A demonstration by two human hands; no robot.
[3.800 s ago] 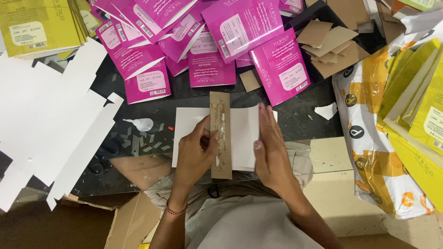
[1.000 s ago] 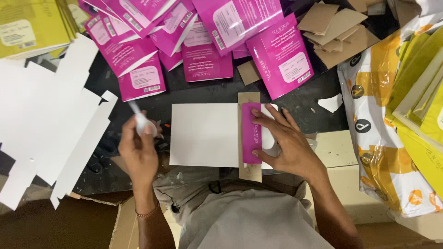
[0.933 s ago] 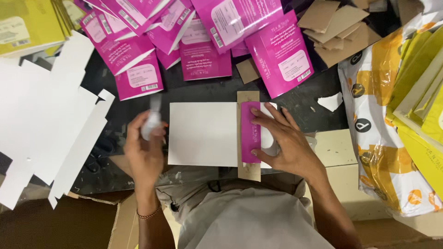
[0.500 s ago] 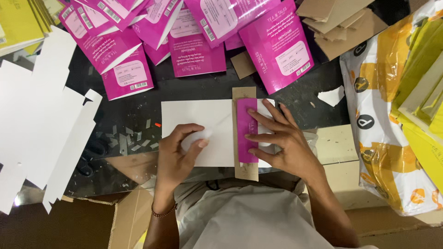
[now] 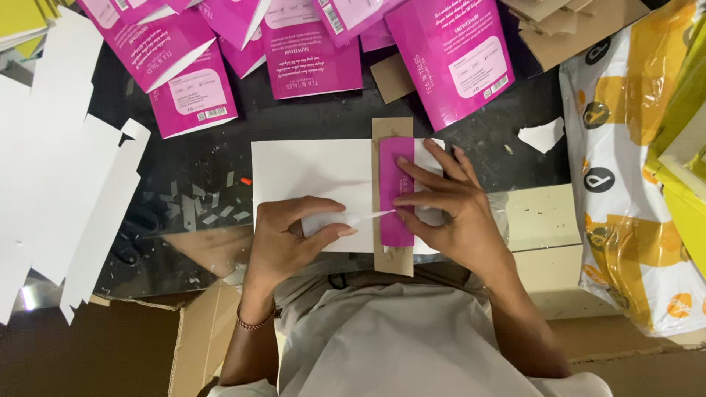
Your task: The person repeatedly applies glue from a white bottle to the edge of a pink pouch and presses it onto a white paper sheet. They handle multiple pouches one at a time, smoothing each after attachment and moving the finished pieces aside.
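Glue work sits at the centre of the frame now. The left hand (image 5: 294, 235), which a second ago was out at the left over the dark table (image 5: 184, 169) lifting a small white bottle (image 5: 323, 220), has come in over the white card (image 5: 312, 173). Its fingers are curled round the bottle, and the thin nozzle (image 5: 375, 215) points right, its tip touching the pink flap (image 5: 396, 191) about halfway down. The right hand (image 5: 441, 209) has not shifted: it lies flat with fingers spread wide, holding nothing, pressing the flap and the right part of the card down on the brown cardboard strip (image 5: 392, 257) beneath them.

So the bottle is fetched and the nozzle is on the flap; judging from this, glue is only starting to go on, and I cannot tell whether any bead is laid yet. Folding the card shut looks yet to be done.

Finished pink packets (image 5: 323, 59) fan across the top of the frame, flat white blanks (image 5: 51, 162) lie at the left, and a yellow and white printed bag (image 5: 632, 184) fills the right.
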